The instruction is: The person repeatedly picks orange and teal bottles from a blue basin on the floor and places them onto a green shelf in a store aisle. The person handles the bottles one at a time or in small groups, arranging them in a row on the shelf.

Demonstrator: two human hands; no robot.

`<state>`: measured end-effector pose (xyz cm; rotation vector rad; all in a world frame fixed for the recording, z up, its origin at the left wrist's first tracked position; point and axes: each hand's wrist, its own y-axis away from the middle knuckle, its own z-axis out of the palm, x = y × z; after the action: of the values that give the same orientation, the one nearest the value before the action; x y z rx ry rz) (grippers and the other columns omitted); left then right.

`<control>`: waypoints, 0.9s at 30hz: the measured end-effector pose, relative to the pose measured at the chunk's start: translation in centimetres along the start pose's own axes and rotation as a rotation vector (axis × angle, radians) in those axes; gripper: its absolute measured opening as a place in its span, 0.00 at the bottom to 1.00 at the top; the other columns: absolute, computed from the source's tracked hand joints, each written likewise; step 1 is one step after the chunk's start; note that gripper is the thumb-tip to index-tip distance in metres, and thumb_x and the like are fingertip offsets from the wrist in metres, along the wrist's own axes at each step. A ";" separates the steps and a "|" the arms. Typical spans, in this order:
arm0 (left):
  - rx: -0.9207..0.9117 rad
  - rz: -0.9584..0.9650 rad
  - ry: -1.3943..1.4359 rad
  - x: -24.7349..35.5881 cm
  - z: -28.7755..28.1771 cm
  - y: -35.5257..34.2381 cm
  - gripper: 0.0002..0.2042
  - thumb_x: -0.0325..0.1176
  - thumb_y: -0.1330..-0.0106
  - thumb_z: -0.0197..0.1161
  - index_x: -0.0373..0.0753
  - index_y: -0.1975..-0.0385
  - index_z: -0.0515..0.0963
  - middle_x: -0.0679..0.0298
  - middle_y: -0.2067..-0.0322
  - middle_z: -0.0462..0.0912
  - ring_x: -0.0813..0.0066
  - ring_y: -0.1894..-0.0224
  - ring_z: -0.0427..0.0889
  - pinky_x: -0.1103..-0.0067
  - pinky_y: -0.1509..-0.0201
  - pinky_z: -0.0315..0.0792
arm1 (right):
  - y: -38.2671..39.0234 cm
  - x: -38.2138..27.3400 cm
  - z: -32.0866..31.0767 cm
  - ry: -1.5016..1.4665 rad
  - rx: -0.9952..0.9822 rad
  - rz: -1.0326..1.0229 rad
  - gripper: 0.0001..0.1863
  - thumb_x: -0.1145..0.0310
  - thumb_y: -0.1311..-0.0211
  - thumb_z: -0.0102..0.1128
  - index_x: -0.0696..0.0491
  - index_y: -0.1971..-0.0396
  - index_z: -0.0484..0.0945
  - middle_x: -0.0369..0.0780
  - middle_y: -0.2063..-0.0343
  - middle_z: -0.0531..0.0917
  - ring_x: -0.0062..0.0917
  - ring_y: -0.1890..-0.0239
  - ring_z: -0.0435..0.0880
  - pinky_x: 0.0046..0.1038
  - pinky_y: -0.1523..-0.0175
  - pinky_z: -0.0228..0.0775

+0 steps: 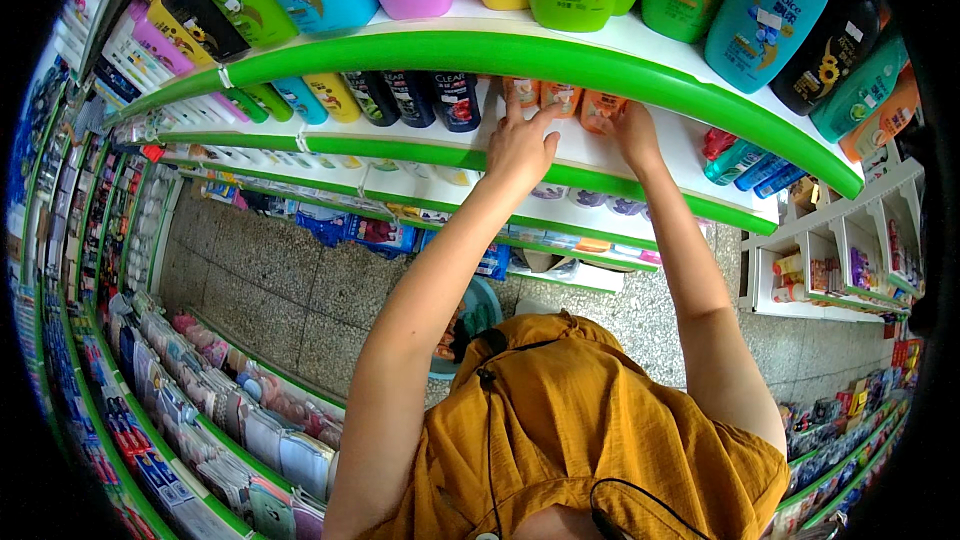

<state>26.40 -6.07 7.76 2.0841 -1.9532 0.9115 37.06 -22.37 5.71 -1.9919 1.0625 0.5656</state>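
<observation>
Both my arms reach onto the second shelf [690, 168] down, where three orange bottles [561, 97] stand side by side, their tops hidden by the shelf above. My left hand [522, 150] has its fingers stretched out and apart, the fingertips at the front of the left and middle orange bottles. On the right, the fingers of my right hand [634, 136] close on the rightmost orange bottle [598, 108]. Left of my left hand are dark shampoo bottles [457, 102].
Above, a green-edged shelf [480, 46] carries large green, blue, pink and yellow shampoo bottles. Teal and blue bottles [752, 170] lie right of my right hand. Below are lower shelves and a light-blue tub [482, 305] on the speckled floor. Packed racks [230, 410] line the left.
</observation>
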 end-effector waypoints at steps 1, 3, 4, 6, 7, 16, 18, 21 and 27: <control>0.015 0.000 -0.026 -0.3 0.3 -0.3 0.22 0.36 0.47 0.57 0.54 0.49 0.67 0.42 0.41 0.43 0.47 0.43 0.56 0.68 0.45 0.60 | -0.2 -0.2 0.1 -0.011 0.005 -0.004 0.21 0.69 0.62 0.65 0.57 0.64 0.71 0.46 0.70 0.77 0.41 0.65 0.75 0.33 0.61 0.66; 0.005 -0.032 -0.035 -0.6 0.6 -0.6 0.22 0.36 0.47 0.57 0.55 0.49 0.67 0.42 0.41 0.41 0.47 0.43 0.57 0.68 0.45 0.61 | -0.5 -0.6 0.2 -0.003 -0.008 -0.009 0.20 0.68 0.62 0.65 0.56 0.65 0.72 0.45 0.71 0.78 0.39 0.67 0.76 0.32 0.63 0.66; -0.019 -0.064 -0.018 -0.9 0.5 -0.6 0.22 0.36 0.47 0.57 0.55 0.49 0.66 0.43 0.40 0.39 0.47 0.43 0.58 0.67 0.46 0.62 | -0.7 -0.8 0.3 0.017 -0.026 -0.012 0.20 0.68 0.63 0.65 0.55 0.65 0.72 0.45 0.71 0.78 0.38 0.68 0.76 0.31 0.64 0.66; -0.038 -0.072 -0.011 -0.7 0.6 -0.7 0.22 0.35 0.47 0.56 0.55 0.49 0.66 0.43 0.40 0.38 0.48 0.43 0.58 0.67 0.46 0.62 | -1.6 1.0 0.6 -0.018 -0.031 -0.015 0.20 0.68 0.63 0.66 0.53 0.65 0.72 0.44 0.72 0.78 0.36 0.69 0.76 0.30 0.65 0.66; -0.032 -0.052 -0.023 -0.4 0.7 -0.8 0.22 0.35 0.47 0.57 0.54 0.49 0.66 0.43 0.40 0.38 0.48 0.43 0.58 0.67 0.46 0.62 | -2.3 4.0 1.6 -0.077 -0.022 -0.018 0.20 0.68 0.64 0.66 0.53 0.66 0.73 0.43 0.73 0.78 0.35 0.70 0.76 0.29 0.65 0.66; 0.052 0.012 -0.028 -0.8 0.0 0.5 0.22 0.35 0.47 0.57 0.51 0.49 0.66 0.42 0.41 0.42 0.48 0.45 0.61 0.68 0.47 0.63 | -3.7 1.6 1.0 -0.064 -0.106 -0.071 0.17 0.70 0.61 0.65 0.55 0.66 0.73 0.40 0.75 0.78 0.27 0.72 0.76 0.28 0.66 0.67; 0.051 0.019 0.076 -0.7 -1.0 1.6 0.21 0.35 0.46 0.57 0.50 0.50 0.66 0.43 0.41 0.44 0.48 0.45 0.61 0.68 0.47 0.63 | -3.8 1.1 1.0 -0.149 -0.132 0.003 0.17 0.70 0.59 0.64 0.55 0.66 0.74 0.41 0.74 0.78 0.28 0.71 0.76 0.28 0.65 0.67; 0.036 -0.008 0.274 0.0 -3.6 4.9 0.19 0.34 0.44 0.56 0.48 0.51 0.67 0.48 0.42 0.49 0.51 0.45 0.62 0.70 0.48 0.64 | -3.4 0.6 0.9 -0.178 -0.124 0.053 0.15 0.71 0.55 0.62 0.56 0.65 0.73 0.43 0.70 0.78 0.29 0.67 0.76 0.27 0.61 0.67; 0.240 -0.260 0.682 -6.0 -6.0 16.7 0.15 0.28 0.42 0.54 0.37 0.54 0.68 0.58 0.51 0.67 0.69 0.56 0.73 0.78 0.54 0.67 | 0.8 -0.8 -1.7 -0.292 0.103 -0.120 0.16 0.67 0.42 0.50 0.59 0.56 0.67 0.44 0.62 0.75 0.30 0.60 0.75 0.29 0.55 0.68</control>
<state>8.86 -0.42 4.56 1.7322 -1.2454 1.5839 35.98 -23.64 6.92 -1.8040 0.7730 0.6978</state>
